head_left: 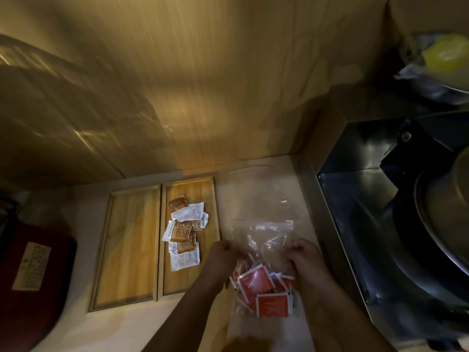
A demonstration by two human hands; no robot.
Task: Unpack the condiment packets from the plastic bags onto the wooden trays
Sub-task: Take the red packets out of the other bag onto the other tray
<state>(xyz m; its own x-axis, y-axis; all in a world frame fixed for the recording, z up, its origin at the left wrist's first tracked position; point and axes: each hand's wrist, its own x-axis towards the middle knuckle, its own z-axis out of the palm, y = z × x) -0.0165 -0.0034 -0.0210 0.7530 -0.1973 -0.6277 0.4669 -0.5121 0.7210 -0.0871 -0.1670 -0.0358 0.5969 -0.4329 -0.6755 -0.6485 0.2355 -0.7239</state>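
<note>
Both forearms reach forward side by side. The left hand (220, 252) and right hand (304, 257) curl their fingers, apparently pinching the plastic bag (266, 232) between them.

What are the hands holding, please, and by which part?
The left hand and right hand grip the plastic bag of red packets by its opposite sides.

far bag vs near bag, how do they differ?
The far bag lies flat and looks empty; the near bag holds red packets. Nobody touches the far bag; the left hand and right hand grip the near bag. Both are clear with a red zip strip.
</note>
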